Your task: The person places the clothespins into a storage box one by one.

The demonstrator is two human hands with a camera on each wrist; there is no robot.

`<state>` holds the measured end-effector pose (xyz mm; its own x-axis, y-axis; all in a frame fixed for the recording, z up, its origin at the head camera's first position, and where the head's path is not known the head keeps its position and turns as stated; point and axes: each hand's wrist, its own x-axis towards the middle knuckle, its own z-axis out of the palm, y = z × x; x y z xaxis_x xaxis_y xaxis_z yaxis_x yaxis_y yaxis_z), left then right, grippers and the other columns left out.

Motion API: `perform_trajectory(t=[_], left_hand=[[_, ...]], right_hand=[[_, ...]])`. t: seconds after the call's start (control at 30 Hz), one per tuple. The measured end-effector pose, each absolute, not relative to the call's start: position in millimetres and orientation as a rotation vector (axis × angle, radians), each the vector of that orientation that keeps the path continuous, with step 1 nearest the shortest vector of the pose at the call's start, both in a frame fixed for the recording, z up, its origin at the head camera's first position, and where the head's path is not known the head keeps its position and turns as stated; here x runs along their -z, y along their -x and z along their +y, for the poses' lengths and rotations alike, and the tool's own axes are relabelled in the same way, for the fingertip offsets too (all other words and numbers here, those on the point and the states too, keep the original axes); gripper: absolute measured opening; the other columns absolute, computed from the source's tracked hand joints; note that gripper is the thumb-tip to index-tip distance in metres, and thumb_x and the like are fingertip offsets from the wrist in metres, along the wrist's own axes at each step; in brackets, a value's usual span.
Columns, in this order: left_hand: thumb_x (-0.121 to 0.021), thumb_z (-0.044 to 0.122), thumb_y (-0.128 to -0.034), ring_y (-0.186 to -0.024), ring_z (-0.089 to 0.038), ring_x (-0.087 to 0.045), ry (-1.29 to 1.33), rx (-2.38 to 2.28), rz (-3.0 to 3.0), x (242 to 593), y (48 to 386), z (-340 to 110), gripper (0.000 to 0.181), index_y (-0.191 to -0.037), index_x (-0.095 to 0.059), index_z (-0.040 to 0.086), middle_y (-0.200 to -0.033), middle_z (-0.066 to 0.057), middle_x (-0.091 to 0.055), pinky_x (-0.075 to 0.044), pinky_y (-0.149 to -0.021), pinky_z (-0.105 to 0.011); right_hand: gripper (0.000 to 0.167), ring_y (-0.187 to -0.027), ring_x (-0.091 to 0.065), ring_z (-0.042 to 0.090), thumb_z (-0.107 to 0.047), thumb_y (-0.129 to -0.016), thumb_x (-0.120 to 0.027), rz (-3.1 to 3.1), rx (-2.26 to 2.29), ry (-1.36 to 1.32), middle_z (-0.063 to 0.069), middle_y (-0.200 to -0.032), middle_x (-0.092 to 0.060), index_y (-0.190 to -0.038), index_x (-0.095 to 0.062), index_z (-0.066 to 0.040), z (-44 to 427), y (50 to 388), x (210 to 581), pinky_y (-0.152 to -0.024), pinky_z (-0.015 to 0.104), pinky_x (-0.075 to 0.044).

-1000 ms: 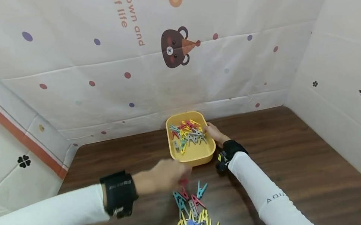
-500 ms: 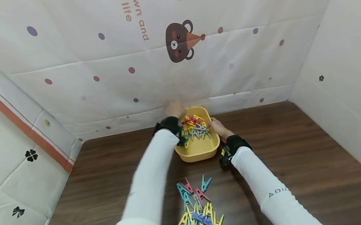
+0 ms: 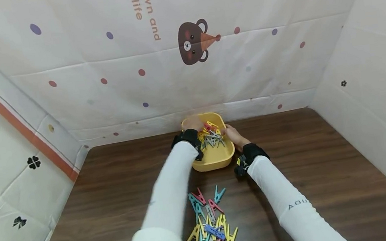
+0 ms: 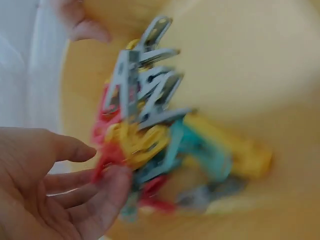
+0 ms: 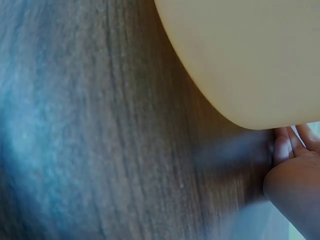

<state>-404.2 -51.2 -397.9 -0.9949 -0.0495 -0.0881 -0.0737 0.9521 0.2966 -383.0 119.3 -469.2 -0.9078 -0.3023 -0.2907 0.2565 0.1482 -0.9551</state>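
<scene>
My left hand (image 3: 193,123) is inside the yellow plastic basin (image 3: 216,161), over its far left part. In the left wrist view its thumb and fingers are spread apart, with fingertips touching or close beside a red clothespin (image 4: 110,156) on the heap. Grey clothespins (image 4: 130,85), yellow and teal ones lie around it, partly blurred. My right hand (image 3: 234,135) grips the basin's right rim, thumb over the edge. From the right wrist, only part of that hand (image 5: 302,175) shows beside the basin's outer wall (image 5: 250,75).
On the brown wooden table (image 3: 122,193), in front of the basin, lies a loose group of clothespins, among them a blue clothespin (image 3: 214,232) and a yellow clothespin (image 3: 232,239). A printed white sheet (image 3: 131,92) hangs close behind the basin.
My left hand has moved from the table's clothespins, carrying a red one, up and away to the basin, then lower into it. The right hand stays on the rim.
</scene>
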Motion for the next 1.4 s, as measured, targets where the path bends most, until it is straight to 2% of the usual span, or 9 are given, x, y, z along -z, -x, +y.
perform_trajectory(t=[0.1,0.17,0.3,0.43,0.53,0.67,0.73,1.13,1.4], left_hand=[[-0.059,0.021,-0.1004,-0.081,-0.023,-0.061,-0.336,-0.237,3.121,377,389,-66,0.019,-0.094,-0.067,0.006,-0.092,-0.010,-0.065,-0.050,-0.067,-0.036],[-0.060,0.018,-0.1007,-0.075,-0.019,-0.055,-0.670,-0.150,3.141,360,367,-75,0.017,-0.089,-0.065,0.008,-0.084,-0.005,-0.059,-0.046,-0.063,-0.033],[-0.064,0.017,-0.0996,-0.068,-0.012,-0.057,-1.214,-0.154,3.112,336,295,-91,0.010,-0.095,-0.072,0.012,-0.080,0.002,-0.066,-0.050,-0.057,-0.027],[-0.070,0.020,-0.0963,-0.061,-0.006,-0.057,-1.517,-0.070,2.992,350,223,-107,0.005,-0.094,-0.071,0.016,-0.076,0.005,-0.068,-0.043,-0.051,-0.017],[-0.072,0.027,-0.0948,-0.077,-0.008,-0.064,-1.523,0.128,2.913,380,188,-123,0.015,-0.105,-0.069,0.016,-0.095,0.002,-0.070,-0.045,-0.054,-0.014],[-0.069,0.034,-0.0984,-0.112,-0.016,-0.063,-1.377,0.192,2.799,421,164,-146,0.042,-0.135,-0.060,0.015,-0.131,-0.006,-0.062,-0.059,-0.073,-0.025],[-0.067,0.032,-0.0999,-0.117,-0.016,-0.061,-1.313,0.112,2.756,434,160,-153,0.045,-0.140,-0.057,0.015,-0.136,-0.007,-0.059,-0.060,-0.079,-0.028],[-0.073,0.030,-0.0965,-0.108,-0.013,-0.063,-1.301,0.032,2.841,448,164,-155,0.038,-0.131,-0.063,0.017,-0.121,-0.002,-0.066,-0.059,-0.076,-0.026],[-0.074,0.008,-0.0938,-0.086,-0.011,-0.068,-1.177,-0.161,2.797,439,172,-153,0.030,-0.123,-0.067,0.011,-0.103,-0.004,-0.072,-0.058,-0.069,-0.024]], right_hand=[[0.070,-0.145,-0.032,0.031,-0.008,-0.097,-0.036,2.026,1.821,0.019,0.022,-0.164,-0.024,-0.163,-0.011,-0.006,118,385,469,-0.115,0.041,-0.034],[0.071,-0.146,-0.032,0.030,-0.009,-0.096,-0.037,2.041,1.828,0.005,0.021,-0.164,-0.025,-0.163,-0.013,-0.006,117,387,469,-0.117,0.041,-0.034],[0.071,-0.145,-0.034,0.034,-0.010,-0.097,-0.036,2.058,1.810,0.026,0.023,-0.163,-0.026,-0.163,-0.012,-0.006,118,386,471,-0.117,0.043,-0.033],[0.071,-0.148,-0.034,0.035,-0.011,-0.099,-0.038,2.053,1.803,0.027,0.023,-0.164,-0.026,-0.164,-0.011,-0.007,121,384,476,-0.120,0.044,-0.033],[0.072,-0.150,-0.033,0.034,-0.013,-0.100,-0.041,2.009,1.837,0.012,0.022,-0.165,-0.026,-0.165,-0.010,-0.009,125,383,478,-0.122,0.047,-0.032],[0.073,-0.151,-0.032,0.034,-0.014,-0.101,-0.044,1.972,1.877,0.018,0.021,-0.165,-0.025,-0.165,-0.009,-0.010,128,380,481,-0.124,0.048,-0.031],[0.072,-0.151,-0.033,0.035,-0.014,-0.101,-0.044,2.001,1.872,0.026,0.021,-0.165,-0.025,-0.165,-0.010,-0.010,127,380,480,-0.124,0.048,-0.031],[0.070,-0.144,-0.038,0.032,-0.013,-0.097,-0.048,2.124,1.826,-0.010,0.020,-0.162,-0.032,-0.162,-0.023,-0.010,120,382,478,-0.119,0.043,-0.035],[0.071,-0.142,-0.039,0.035,-0.013,-0.095,-0.045,2.167,1.807,0.019,0.022,-0.161,-0.033,-0.162,-0.022,-0.010,119,378,479,-0.112,0.044,-0.037]])
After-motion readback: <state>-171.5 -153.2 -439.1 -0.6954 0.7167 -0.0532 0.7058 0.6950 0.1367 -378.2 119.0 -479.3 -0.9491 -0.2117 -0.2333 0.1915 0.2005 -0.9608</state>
